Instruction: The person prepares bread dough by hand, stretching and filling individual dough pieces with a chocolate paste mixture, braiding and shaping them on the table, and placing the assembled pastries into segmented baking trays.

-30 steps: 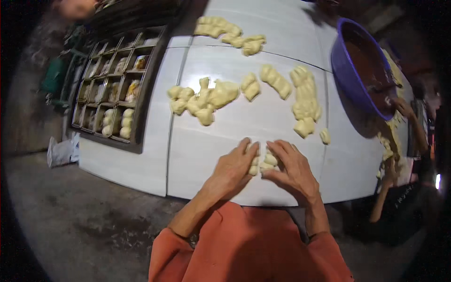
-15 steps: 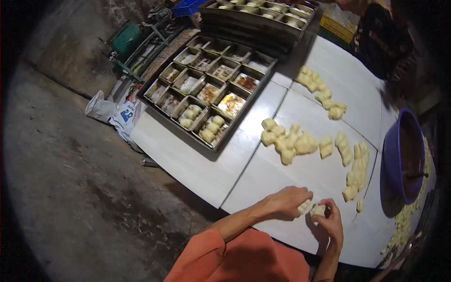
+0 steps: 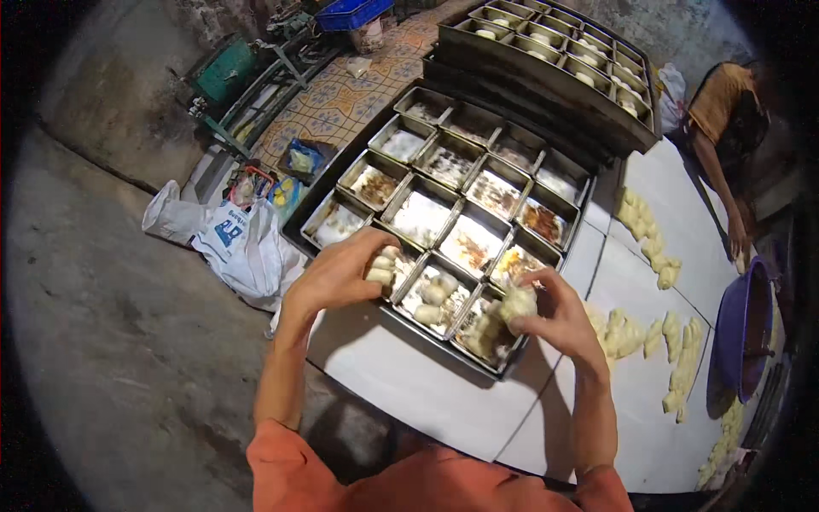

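My left hand (image 3: 335,275) grips small pale dough rolls (image 3: 380,271) at a front-left compartment of a dark tray of metal tins (image 3: 401,322). My right hand (image 3: 563,317), fingers curled, holds a pale dough lump (image 3: 518,305) over the front-right tins. Dough pieces (image 3: 433,304) lie in the front middle tin and in the one right of it, which is partly shadowed; the other tins show bare, mottled bottoms. To the right, rows of dough (image 3: 625,334) rest on the white tiled table (image 3: 431,403).
A second tray of tins with dough (image 3: 537,72) stands behind. At far right, a co-worker (image 3: 725,107) reaches to the table beside a purple basin (image 3: 734,337). White sacks (image 3: 243,247) and green machinery (image 3: 222,72) are on the left, near a blue crate (image 3: 354,13).
My view has swung left toward the trays. Both hands have moved from the table's front up to the tins, carrying dough. The co-worker's head and arm have come into view.
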Available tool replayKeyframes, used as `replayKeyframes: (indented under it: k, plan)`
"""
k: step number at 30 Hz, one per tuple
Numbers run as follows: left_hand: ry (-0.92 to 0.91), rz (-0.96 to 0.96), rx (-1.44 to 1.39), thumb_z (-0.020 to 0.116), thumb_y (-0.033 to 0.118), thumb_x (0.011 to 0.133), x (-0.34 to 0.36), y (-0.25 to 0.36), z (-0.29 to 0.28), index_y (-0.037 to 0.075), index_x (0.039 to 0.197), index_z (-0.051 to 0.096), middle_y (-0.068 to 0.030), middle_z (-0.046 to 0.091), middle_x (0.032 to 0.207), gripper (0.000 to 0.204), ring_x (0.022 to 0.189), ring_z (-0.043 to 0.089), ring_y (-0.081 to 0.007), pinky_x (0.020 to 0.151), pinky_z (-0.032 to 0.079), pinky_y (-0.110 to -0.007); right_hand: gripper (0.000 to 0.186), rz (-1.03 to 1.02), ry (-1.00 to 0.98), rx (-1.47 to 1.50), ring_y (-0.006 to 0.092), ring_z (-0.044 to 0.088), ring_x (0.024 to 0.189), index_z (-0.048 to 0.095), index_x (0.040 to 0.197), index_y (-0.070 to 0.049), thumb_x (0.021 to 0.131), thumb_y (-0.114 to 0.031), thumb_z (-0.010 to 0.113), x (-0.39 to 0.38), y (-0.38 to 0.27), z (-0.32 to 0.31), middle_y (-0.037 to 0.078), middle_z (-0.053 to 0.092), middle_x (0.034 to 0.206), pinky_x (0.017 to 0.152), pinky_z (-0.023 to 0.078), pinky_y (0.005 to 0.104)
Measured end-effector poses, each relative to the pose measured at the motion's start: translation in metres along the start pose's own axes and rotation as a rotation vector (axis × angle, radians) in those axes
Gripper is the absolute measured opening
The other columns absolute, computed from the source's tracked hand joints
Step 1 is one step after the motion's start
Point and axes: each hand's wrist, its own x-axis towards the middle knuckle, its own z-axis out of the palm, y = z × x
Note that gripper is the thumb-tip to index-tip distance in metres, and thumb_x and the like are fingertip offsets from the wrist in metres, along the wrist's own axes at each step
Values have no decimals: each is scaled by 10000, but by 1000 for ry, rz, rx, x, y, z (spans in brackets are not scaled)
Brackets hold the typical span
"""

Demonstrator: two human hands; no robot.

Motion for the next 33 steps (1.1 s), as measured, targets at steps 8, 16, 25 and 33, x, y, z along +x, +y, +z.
replayKeyframes:
  k: [8,16,25,33]
  plan:
    - [-240,132,290,740,172,763,34,-41,9,103,1162,635,-113,636,1101,419,1028,640,-318,824,526,-431,460,-166,-20,-75,134,595,905,589,1137,-59,751,-213,786,165,-53,99,53,637,996,814,489,292]
    - [-182,153,113,598,528,906,9,-60,13,44,794,669,-203,655,767,502,802,642,-392,743,475,-500,494,-186,-142,-296,162,625,774,599,1106,-2,761,-311,769,239,-47,185,127,659,877,699,495,334]
    - [105,219,207,575,529,918,-7,-60,64,33,811,715,-170,692,757,526,771,687,-343,698,500,-464,423,-431,-99,-1037,413,680,731,656,986,7,887,-404,683,249,-15,236,241,669,735,673,545,484]
    - [210,307,391,650,210,874,-18,-60,16,69,907,687,-122,700,902,149,820,684,-282,777,479,-434,121,-641,-6,-1214,353,698,670,639,912,-41,882,-139,575,252,-27,218,149,682,702,593,556,456]
